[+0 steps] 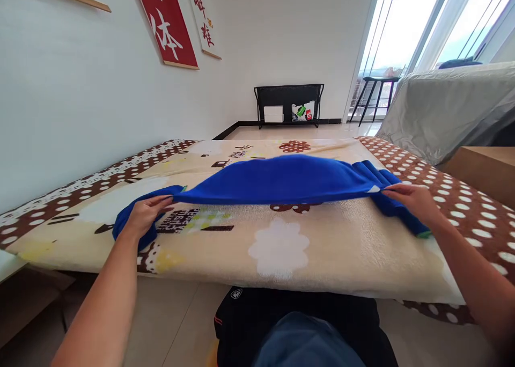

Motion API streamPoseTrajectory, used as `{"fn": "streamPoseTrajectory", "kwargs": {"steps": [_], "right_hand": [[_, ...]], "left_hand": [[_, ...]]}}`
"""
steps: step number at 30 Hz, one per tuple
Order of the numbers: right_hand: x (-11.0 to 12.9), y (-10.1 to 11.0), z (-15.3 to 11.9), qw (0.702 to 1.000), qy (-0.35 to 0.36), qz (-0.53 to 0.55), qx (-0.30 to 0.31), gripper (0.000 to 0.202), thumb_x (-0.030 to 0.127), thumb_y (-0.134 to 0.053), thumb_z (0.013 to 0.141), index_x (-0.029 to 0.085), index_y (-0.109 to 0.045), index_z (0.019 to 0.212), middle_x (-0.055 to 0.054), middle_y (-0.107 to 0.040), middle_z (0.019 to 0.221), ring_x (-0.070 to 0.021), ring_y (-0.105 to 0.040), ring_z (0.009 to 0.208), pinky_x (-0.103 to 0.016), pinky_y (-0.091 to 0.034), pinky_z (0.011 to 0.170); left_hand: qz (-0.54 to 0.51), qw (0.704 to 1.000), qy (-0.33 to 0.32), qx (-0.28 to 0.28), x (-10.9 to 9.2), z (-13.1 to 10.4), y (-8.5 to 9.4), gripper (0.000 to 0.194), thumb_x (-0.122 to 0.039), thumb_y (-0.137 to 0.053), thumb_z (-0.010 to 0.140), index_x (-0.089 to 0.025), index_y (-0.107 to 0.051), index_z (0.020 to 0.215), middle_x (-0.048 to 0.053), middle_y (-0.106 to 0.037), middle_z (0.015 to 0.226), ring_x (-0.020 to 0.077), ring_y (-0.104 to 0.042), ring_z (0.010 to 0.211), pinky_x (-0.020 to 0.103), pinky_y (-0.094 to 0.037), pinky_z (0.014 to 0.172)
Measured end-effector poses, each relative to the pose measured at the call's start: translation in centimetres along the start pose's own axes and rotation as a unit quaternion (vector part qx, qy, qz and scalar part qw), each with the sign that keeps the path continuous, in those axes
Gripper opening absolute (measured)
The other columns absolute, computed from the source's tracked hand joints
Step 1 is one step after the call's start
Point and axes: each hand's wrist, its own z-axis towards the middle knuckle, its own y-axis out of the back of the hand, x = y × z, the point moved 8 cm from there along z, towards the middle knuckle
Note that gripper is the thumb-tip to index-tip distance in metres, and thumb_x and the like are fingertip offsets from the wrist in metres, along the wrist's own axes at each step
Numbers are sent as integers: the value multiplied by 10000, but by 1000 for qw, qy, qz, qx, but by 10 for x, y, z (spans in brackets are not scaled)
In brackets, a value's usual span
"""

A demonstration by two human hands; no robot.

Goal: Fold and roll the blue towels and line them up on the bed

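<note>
A blue garment (277,179) with bits of green trim is stretched sideways above the bed, its near edge taut between my two hands. My left hand (148,214) pinches it at the left end, where a bunched part hangs down past the wrist onto the blanket. At the other end my right hand (410,199) grips the edge beside a small white patch. Folded blue cloth (396,208) lies behind and below the right fingers. Which part of the garment each hand holds is hard to make out.
Under the garment, a cream patterned blanket (277,249) with brown polka-dot borders covers the bed. A white wall with hanging scrolls (169,29) runs along the left. Ahead is a black rack (287,96); a cardboard box (483,166) and covered furniture (438,104) stand right.
</note>
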Motion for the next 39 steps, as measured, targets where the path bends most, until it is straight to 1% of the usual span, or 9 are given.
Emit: {"fn": "streamPoseTrajectory", "kwargs": {"steps": [3,6,9,12,17,22,28,32,39], "right_hand": [[-23,-20,-27,997,-12,-15,76,325,441,-771,721,199,-781,936,-19,-755,904,-143,-643,777,-238,-454,743],[-43,-24,-50,993,-19,-35,114,396,552,-764,676,227,-788,901,-19,-751,977,-182,-659,814,-261,-471,748],[-57,-15,-67,991,-9,-47,124,459,648,-718,659,262,-787,899,-23,-726,1105,-227,-670,944,-287,-491,829],[-67,0,-80,993,-6,-64,104,438,677,-699,643,314,-790,871,-7,-730,1081,-250,-665,1021,-318,-485,925],[-74,11,-102,990,10,-92,104,336,682,-675,671,418,-782,850,23,-728,1076,-258,-681,963,-358,-531,861],[-85,14,-115,989,13,-85,118,272,672,-655,690,483,-769,849,-4,-720,1095,-281,-685,911,-418,-544,793],[-92,15,-125,986,30,-96,136,276,660,-607,740,496,-766,894,-44,-675,1109,-280,-677,926,-420,-518,836],[-86,10,-134,984,20,-92,153,315,685,-590,743,491,-768,916,-83,-648,1031,-280,-668,878,-408,-515,763],[-87,14,-138,990,31,-37,133,306,680,-639,700,491,-771,900,-119,-609,937,-303,-626,867,-443,-493,784]], "left_hand": [[58,997,44,15,30,-21,13,763,-583,-899,458,-93,-734,1020,56,-768,901,279,-653,969,381,-509,906],[121,991,38,41,40,-41,25,676,-636,-857,491,-170,-771,973,52,-758,1041,289,-611,1089,335,-465,953],[197,978,4,74,40,-57,31,649,-720,-768,562,-221,-780,978,37,-734,1111,267,-595,1106,299,-451,950],[223,968,-6,117,40,-70,32,652,-754,-710,602,-227,-785,977,50,-735,1044,261,-603,1040,313,-462,931],[228,960,-14,161,37,-87,32,464,-687,-706,660,-327,-792,941,10,-719,970,248,-612,982,325,-470,924],[221,960,-11,171,32,-100,36,350,-645,-704,672,-399,-794,904,4,-705,938,249,-624,938,325,-497,866],[223,957,7,188,35,-110,37,276,-627,-688,687,-457,-786,882,6,-673,875,241,-617,854,329,-504,807],[226,953,30,198,43,-114,36,300,-656,-697,637,-466,-788,851,23,-657,802,260,-612,827,360,-509,817],[209,963,30,170,38,-126,41,284,-670,-700,615,-485,-782,813,9,-669,822,269,-621,879,366,-507,872]]}}
